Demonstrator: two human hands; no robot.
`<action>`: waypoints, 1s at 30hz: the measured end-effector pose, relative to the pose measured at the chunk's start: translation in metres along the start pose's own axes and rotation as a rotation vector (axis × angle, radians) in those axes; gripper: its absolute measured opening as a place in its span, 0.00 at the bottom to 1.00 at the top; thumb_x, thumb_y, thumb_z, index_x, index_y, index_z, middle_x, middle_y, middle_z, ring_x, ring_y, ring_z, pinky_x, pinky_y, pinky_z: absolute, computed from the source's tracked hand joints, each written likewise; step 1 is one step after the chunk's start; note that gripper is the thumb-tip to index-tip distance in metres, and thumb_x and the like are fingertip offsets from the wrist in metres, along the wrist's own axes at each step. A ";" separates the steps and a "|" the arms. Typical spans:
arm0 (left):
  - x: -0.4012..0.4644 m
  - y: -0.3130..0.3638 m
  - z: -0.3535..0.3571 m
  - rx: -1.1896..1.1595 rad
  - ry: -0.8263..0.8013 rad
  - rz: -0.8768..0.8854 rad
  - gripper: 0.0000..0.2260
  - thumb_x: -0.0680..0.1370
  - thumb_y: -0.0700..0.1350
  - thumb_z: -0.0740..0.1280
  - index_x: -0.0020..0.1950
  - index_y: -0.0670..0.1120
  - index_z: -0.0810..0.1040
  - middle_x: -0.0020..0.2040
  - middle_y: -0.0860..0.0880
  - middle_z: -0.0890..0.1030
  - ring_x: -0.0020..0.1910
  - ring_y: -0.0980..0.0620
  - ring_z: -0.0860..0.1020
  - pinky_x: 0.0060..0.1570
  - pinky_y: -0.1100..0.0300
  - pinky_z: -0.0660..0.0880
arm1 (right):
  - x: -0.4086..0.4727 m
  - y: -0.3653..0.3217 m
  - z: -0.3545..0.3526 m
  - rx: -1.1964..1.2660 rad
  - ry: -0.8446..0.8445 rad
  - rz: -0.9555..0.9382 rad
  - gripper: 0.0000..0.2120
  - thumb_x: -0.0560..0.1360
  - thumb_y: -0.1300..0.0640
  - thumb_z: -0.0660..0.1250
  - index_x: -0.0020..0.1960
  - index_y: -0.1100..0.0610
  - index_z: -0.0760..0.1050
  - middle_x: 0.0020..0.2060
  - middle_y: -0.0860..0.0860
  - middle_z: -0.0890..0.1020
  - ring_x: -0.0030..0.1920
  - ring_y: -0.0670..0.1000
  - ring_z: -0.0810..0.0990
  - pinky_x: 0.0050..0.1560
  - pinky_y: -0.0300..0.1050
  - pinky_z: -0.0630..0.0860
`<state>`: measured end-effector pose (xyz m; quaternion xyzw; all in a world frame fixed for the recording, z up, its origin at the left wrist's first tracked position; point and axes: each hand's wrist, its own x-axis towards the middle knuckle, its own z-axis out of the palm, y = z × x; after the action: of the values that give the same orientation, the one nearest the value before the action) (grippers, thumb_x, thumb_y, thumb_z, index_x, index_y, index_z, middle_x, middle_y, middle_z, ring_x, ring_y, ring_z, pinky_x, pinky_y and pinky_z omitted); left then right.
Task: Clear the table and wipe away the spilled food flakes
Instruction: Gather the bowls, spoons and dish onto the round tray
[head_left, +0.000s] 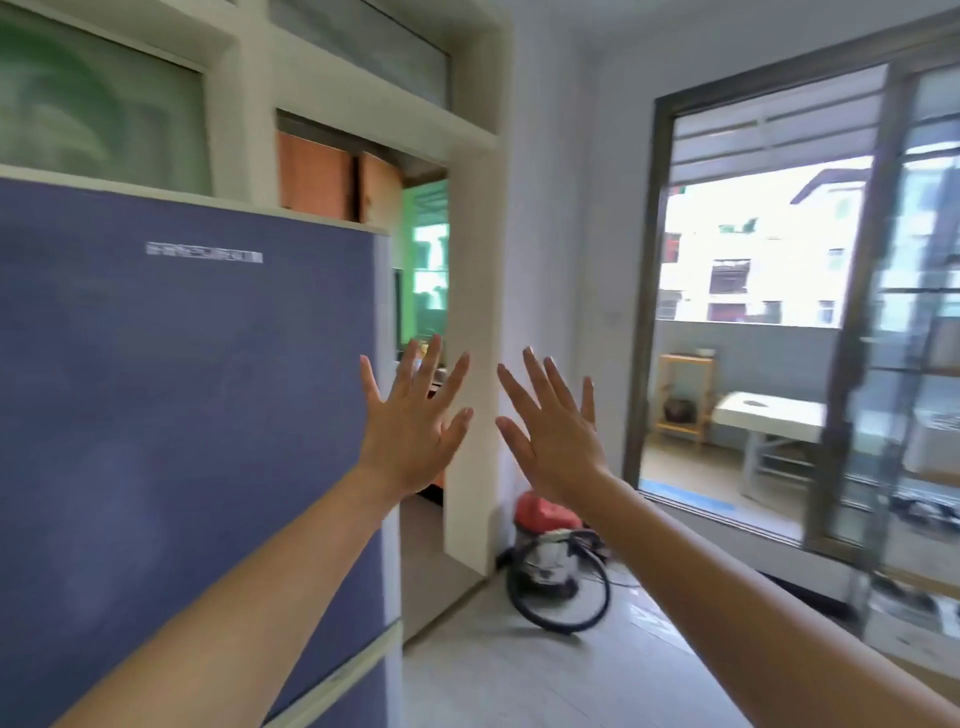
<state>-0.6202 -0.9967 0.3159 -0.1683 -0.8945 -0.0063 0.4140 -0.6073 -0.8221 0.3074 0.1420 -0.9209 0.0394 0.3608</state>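
My left hand (410, 426) and my right hand (556, 431) are both raised in front of me at chest height, backs toward the camera, fingers straight and spread. Neither hand holds or touches anything. They hang in the air side by side, a small gap between them. No table with spilled food flakes shows in the head view.
A tall blue refrigerator (182, 415) fills the left. Beyond the hands is a doorway (423, 312) into another room. A red and white vacuum cleaner (550, 556) with a black hose sits on the floor by the wall. A sliding glass door (743, 312) opens onto a balcony holding a white table (769, 413).
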 end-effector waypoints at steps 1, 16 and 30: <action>0.005 0.018 0.009 -0.023 0.002 0.040 0.33 0.72 0.66 0.26 0.74 0.56 0.42 0.78 0.49 0.45 0.77 0.44 0.45 0.66 0.35 0.33 | -0.012 0.022 -0.001 -0.042 -0.008 0.047 0.34 0.67 0.32 0.26 0.71 0.43 0.32 0.71 0.45 0.32 0.73 0.50 0.33 0.68 0.57 0.29; 0.037 0.369 0.056 -0.355 0.032 0.484 0.27 0.79 0.61 0.38 0.74 0.53 0.56 0.75 0.44 0.62 0.73 0.41 0.62 0.66 0.31 0.50 | -0.222 0.305 -0.119 -0.398 -0.024 0.519 0.38 0.65 0.28 0.22 0.72 0.42 0.31 0.70 0.42 0.28 0.71 0.47 0.28 0.62 0.53 0.18; -0.020 0.662 0.002 -0.597 -0.189 0.735 0.32 0.67 0.64 0.29 0.71 0.58 0.32 0.77 0.50 0.38 0.76 0.47 0.39 0.69 0.38 0.33 | -0.444 0.437 -0.274 -0.602 -0.081 0.897 0.36 0.71 0.32 0.29 0.76 0.45 0.41 0.77 0.49 0.42 0.76 0.54 0.41 0.70 0.65 0.37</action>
<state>-0.4068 -0.3781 0.2154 -0.5845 -0.7687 -0.1006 0.2394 -0.2442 -0.2520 0.2222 -0.3732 -0.8749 -0.0814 0.2977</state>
